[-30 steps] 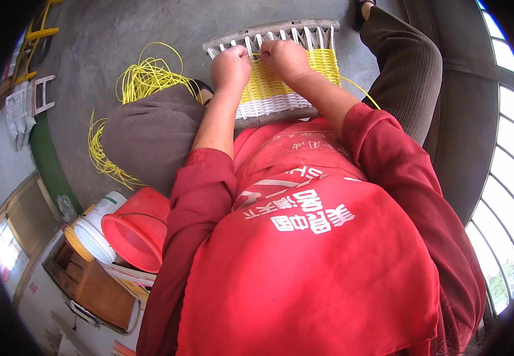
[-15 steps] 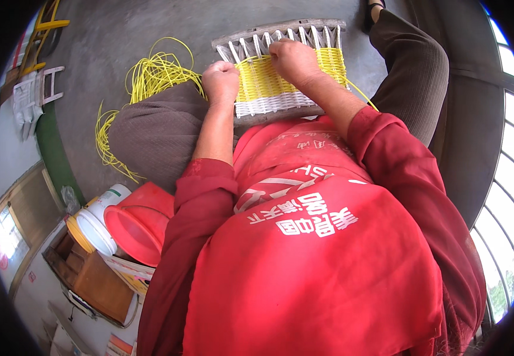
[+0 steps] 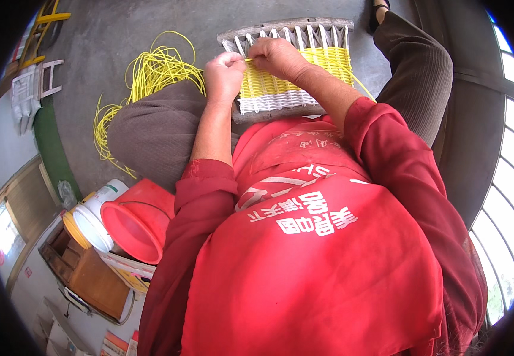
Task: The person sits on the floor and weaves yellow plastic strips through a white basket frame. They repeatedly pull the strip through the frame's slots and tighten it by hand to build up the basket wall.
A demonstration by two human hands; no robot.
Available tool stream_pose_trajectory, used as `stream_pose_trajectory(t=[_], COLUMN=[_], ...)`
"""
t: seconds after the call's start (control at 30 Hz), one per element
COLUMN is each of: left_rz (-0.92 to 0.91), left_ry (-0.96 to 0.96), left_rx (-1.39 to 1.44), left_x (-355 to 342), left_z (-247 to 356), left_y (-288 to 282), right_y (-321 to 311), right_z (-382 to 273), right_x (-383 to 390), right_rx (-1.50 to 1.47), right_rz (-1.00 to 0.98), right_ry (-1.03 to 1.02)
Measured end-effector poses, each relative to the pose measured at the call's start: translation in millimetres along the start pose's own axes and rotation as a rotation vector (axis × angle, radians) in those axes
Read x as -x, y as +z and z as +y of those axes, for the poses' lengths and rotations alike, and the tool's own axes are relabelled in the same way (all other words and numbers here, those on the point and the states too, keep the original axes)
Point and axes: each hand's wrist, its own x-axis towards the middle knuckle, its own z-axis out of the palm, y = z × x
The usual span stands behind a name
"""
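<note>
A small woven seat [image 3: 295,95] is propped in front of me, a band of white weave nearest me and a wider yellow band beyond it. White upright strands [image 3: 310,37] stand unwoven towards its far wooden rail [image 3: 286,26]. My left hand [image 3: 225,74] is closed at the seat's left edge, pinching yellow plastic cord. Beside it, my right hand [image 3: 274,57] reaches over the weave, its fingers closed on the cord at the leftmost strands. The fingertips partly hide the cord. A loose heap of yellow cord [image 3: 163,74] lies left of the seat, beyond my knee.
A cord end [image 3: 364,88] sticks out right of the seat. At lower left are a red bucket [image 3: 132,231], white tubs [image 3: 93,228] and a brown wooden box [image 3: 99,285]. A small white stool [image 3: 49,77] stands far left; a barred window [image 3: 500,225] is at right.
My right hand has moved left along the top of the weave and now meets my left hand. The seat appears slightly farther right in view.
</note>
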Motion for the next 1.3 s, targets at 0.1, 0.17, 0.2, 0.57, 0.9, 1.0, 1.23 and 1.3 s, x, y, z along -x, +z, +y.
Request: stream_pose_trajectory(t=[0.1, 0.17, 0.2, 0.57, 0.9, 1.0, 1.23, 1.3], left_rz=[0.073, 0.083, 0.078, -0.140, -0.338, -0.329, -0.344, -0.320], left_ry=[-0.160, -0.221, -0.250, -0.242, -0.390, -0.428, -0.418, -0.406], left_rx=[0.294, 0.299, 0.316, 0.166, 0.258, 0.455, 0.553, 0.521], left_x=[-2, -5, -8, -16, -27, -32, -31, -27], left_z=[13, 16, 15, 26, 26, 12, 4, 6], left_y=[-1, -4, -4, 7, 22, 18, 18, 22], right_y=[2, 5, 7, 11, 12, 8, -16, -16], right_z=[6, 13, 20, 29, 25, 21, 4, 6], right_x=[6, 9, 10, 13, 4, 1, -7, -6], right_rx=[-0.022, -0.523, -0.695, -0.794, -0.492, -0.293, 0.180, 0.188], right_rz=[0.106, 0.179, 0.170, 0.201, 0.219, 0.218, -0.140, -0.148], right_ry=[0.111, 0.442, 0.517, 0.584, 0.538, 0.492, 0.303, 0.283])
